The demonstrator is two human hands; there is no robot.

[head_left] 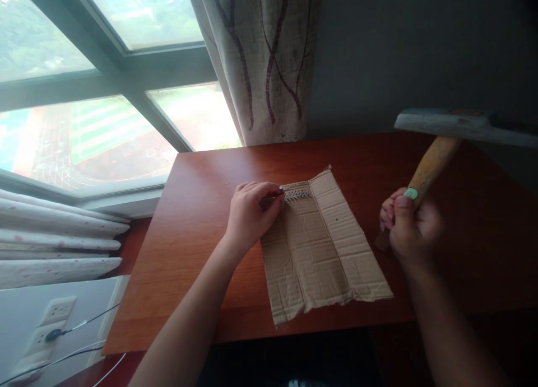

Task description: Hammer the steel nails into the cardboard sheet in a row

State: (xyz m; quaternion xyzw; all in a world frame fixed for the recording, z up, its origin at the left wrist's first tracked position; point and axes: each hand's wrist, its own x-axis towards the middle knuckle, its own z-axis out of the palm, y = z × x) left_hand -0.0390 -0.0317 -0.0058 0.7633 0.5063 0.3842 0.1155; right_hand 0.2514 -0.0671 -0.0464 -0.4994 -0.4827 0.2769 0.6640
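Observation:
A creased sheet of brown cardboard (311, 252) lies on the table, with rows of small holes and a row of shiny nails (297, 196) near its far edge. My left hand (254, 210) rests at the far left corner of the sheet, thumb and forefinger pinched on a nail (281, 189) whose bright tip shows above the fingers. To the right of the cardboard, my right hand (414, 224) is closed around the wooden handle of a hammer (437, 154). The hammer is raised above the table with its metal head up. A green round sticker marks the handle.
The reddish-brown wooden table (202, 208) stands against a dark wall and a window (126, 129). A patterned curtain (269, 68) hangs behind it. At lower left a wall socket (52, 325) has a plug and cables running toward the table's edge.

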